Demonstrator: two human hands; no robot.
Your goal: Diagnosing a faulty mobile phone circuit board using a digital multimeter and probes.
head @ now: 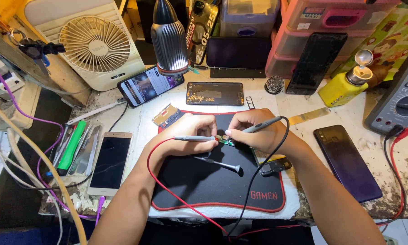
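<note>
Green circuit board [225, 140] sits on the black mat [213, 181], between your two hands. Your left hand [186, 134] is closed around a grey probe with red lead [195, 138], its tip touching the board. Your right hand [254, 131] grips a grey probe with black lead [260, 125], tip down at the board too. A screwdriver [217, 163] lies on the mat just below your hands. A multimeter [401, 102] sits at the far right, a dark phone [347, 161] near your right forearm, a gold phone [109, 161] left of the mat.
</note>
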